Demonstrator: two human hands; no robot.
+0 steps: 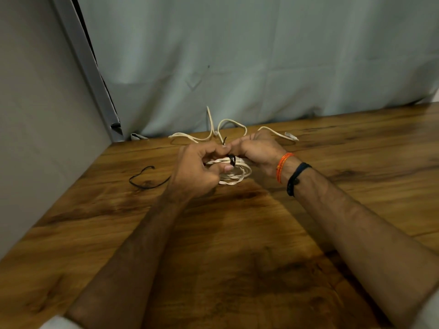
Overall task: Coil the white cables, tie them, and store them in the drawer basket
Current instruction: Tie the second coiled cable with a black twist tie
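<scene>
Left hand (197,169) and right hand (255,150) both pinch a black tie (232,160) wrapped round a coiled white cable (234,174), which sits on the wooden table (237,233) between them. Loose white cables (228,129) lie just behind; a spare black tie (145,180) lies left. Risk: if either pinch slips, the coil could spring open before the tie cinches.

A wooden counter (237,245) with dark grain streaks fills the lower view. Pale grey-green fabric (261,55) hangs along its far edge (creased into faint squares). A plain beige wall (35,115) borders the counter's left edge, with a grey metal strip (88,67) slanting down to the far left corner.
</scene>
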